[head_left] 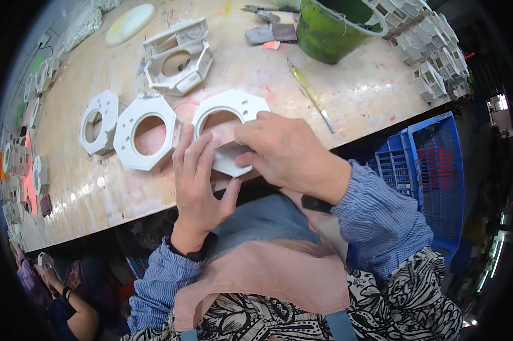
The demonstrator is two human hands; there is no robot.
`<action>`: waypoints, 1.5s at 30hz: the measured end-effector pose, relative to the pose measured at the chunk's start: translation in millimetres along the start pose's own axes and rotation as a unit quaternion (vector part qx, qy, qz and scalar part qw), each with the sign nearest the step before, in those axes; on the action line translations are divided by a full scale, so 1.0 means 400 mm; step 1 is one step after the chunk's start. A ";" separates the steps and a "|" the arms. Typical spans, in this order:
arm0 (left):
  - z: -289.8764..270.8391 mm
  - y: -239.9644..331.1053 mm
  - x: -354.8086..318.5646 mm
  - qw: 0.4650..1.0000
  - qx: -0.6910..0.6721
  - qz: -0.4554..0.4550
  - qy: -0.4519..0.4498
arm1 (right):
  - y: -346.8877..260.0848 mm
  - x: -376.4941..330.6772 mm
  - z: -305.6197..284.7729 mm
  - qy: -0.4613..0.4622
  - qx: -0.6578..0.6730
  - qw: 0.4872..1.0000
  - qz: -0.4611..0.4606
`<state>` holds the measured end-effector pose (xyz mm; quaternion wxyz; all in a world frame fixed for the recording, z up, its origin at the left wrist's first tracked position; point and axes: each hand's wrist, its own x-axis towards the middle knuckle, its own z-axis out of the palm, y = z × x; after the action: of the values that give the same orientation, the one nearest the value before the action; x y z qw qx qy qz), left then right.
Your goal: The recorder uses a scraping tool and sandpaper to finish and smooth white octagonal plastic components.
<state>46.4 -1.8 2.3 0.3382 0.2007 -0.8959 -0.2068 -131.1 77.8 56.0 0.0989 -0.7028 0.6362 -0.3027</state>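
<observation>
Close to the table's front edge lies a white octagonal frame (255, 106) with a large round opening and small holes. My left hand (196, 176) steadies its left and near side, fingers stretched over it and the thumb against the near corner. Bent over its right side, my right hand (293, 149) has its fingers curled in a pinch; what they hold, if anything, is hidden. A pale grey flat surface shows between the hands, and I cannot tell whether it belongs to the frame. To the left sit a similar octagonal frame (124, 136) and a smaller one (86, 125).
Further back stand a deeper white casting (179, 85), a green bucket (323, 34), grey abrasive-looking pieces (260, 35) and a yellow-handled tool (307, 88). White parts (438, 51) are stacked far right. A blue crate (438, 182) is beside the table; another person's arm (80, 310) shows lower left.
</observation>
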 end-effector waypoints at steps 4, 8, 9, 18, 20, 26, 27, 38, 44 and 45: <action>-0.003 -0.010 -0.013 1.000 -0.001 -0.011 -0.010 | 0.078 -0.013 -0.024 0.039 -0.104 0.992 0.051; -0.016 0.026 0.016 0.998 0.048 -0.008 -0.033 | 0.120 -0.050 -0.115 0.083 -0.091 0.962 0.245; -0.019 0.040 0.023 0.997 0.067 -0.017 -0.036 | 0.116 -0.059 -0.115 0.110 0.037 0.949 0.292; -0.016 0.047 0.043 0.978 -0.183 -0.088 -0.037 | 0.086 -0.123 -0.024 0.183 0.315 0.879 0.309; -0.034 0.052 0.043 0.917 -0.350 -0.192 -0.014 | 0.074 -0.124 -0.026 0.215 0.382 0.846 0.304; -0.049 0.082 0.047 0.778 -0.549 -0.306 0.024 | 0.018 -0.096 -0.050 0.243 0.428 0.833 0.251; -0.049 0.082 0.040 0.778 -0.547 -0.308 0.024 | -0.011 -0.078 -0.050 0.248 0.424 0.846 0.210; -0.066 0.123 0.054 0.815 -0.492 -0.304 -0.038 | 0.009 0.021 -0.096 0.261 -0.142 0.945 0.138; -0.077 0.122 0.057 0.825 -0.497 -0.262 -0.053 | 0.014 -0.044 -0.081 0.240 0.208 0.921 0.226; -0.074 0.124 0.055 0.843 -0.463 -0.268 -0.054 | -0.001 -0.042 -0.067 0.264 0.274 0.898 0.219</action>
<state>40.8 21.6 59.3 0.2744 0.2420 -0.6239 -0.6905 -145.7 100.6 72.4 0.1801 -0.3852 0.6685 -0.6101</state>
